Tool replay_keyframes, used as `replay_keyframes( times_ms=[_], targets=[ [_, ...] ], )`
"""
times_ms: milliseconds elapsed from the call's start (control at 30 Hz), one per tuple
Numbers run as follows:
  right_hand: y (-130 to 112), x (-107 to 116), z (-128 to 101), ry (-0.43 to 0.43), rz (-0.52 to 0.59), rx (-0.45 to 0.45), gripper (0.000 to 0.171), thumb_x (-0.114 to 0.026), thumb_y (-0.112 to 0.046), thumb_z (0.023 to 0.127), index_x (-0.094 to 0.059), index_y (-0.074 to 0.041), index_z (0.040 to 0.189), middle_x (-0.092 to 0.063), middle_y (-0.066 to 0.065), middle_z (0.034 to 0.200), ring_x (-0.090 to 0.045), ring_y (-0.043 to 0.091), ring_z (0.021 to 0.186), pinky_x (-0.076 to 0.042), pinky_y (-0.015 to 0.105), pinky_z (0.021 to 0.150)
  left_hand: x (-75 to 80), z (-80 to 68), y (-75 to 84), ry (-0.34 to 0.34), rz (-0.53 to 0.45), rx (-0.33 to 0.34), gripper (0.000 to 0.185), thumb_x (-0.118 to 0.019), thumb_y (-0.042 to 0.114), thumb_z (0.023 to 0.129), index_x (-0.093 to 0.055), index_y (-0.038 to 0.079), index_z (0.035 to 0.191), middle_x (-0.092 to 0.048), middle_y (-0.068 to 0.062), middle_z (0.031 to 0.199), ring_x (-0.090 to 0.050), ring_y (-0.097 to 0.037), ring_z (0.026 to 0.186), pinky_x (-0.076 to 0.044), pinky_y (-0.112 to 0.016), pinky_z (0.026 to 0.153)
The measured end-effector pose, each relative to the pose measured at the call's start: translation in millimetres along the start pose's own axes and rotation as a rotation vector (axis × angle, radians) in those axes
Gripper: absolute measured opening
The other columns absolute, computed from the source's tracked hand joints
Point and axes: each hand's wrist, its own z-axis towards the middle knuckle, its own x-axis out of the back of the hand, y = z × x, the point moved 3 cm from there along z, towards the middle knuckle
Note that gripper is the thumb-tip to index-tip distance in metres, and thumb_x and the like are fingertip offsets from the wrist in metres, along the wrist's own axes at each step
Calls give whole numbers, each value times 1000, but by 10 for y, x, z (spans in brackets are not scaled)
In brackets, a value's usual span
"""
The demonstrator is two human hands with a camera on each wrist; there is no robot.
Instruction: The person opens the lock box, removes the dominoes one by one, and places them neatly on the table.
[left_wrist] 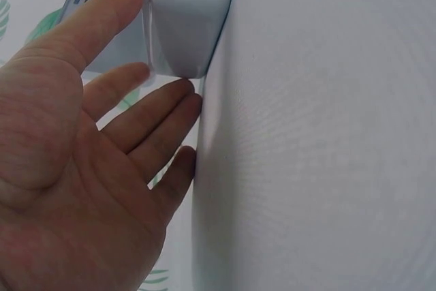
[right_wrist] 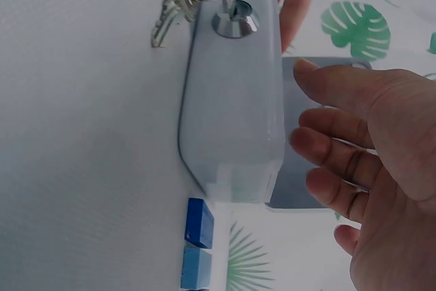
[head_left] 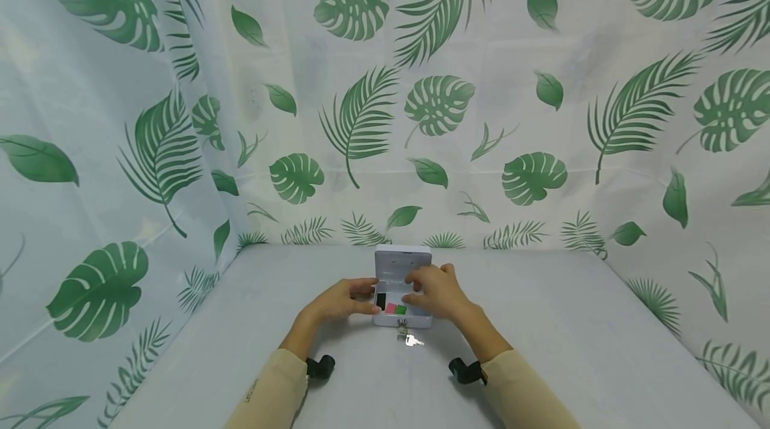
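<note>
On the grey desk (head_left: 541,322), between both hands, sits a small grey cash box (head_left: 402,282) with its lid raised. The left hand (head_left: 339,301) rests relaxed, fingers straight, against the box's side; the right hand (head_left: 436,292) hovers spread over its tray. Keys (right_wrist: 174,1) hang from the front lock.

The person wore long, close-fitting beige sleeves that ended at the wrists, the left sleeve (head_left: 267,394) bearing small dark lettering along the forearm, too small to read. A small black device was strapped at each wrist. Both hands, left (head_left: 339,301) and right (head_left: 438,291), were bare.
</note>
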Motion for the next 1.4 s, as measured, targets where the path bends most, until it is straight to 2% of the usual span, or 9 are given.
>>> replay_keyframes(
  times_ms=[300,733,900,1400],
  targets=[
    [-3,-84,5,-1,2,11,35,-87,-34,85,-78,-12,112,-73,-1,91,-60,14,87,-35,53,92,-4,-15,30,4,1,-13,82,-86,40,86,-50,14,155,-59,-15,150,-58,-34,139,-40,-58,118],
    [-62,-178,0,-54,30,24,34,-87,-32,85,-78,-11,111,-75,0,94,-61,15,88,-34,54,93,-8,-14,48,7,-3,-33,78,-85,34,88,-51,13,155,-59,-18,149,-58,-37,137,-39,-62,117],
    [-77,-192,8,-50,27,27,35,-88,-33,84,-79,-11,110,-74,0,92,-62,16,88,-35,54,92,-3,-11,44,14,4,-30,78,-85,36,88,-51,14,155,-61,-16,148,-59,-35,137,-39,-62,117],
    [-130,-224,49,-72,73,33,30,-84,-32,89,-78,-10,110,-74,-1,91,-62,16,88,-35,56,93,11,-7,25,1,11,-41,78,-84,35,89,-50,13,155,-60,-18,149,-59,-36,137,-40,-61,116]
  ],
)
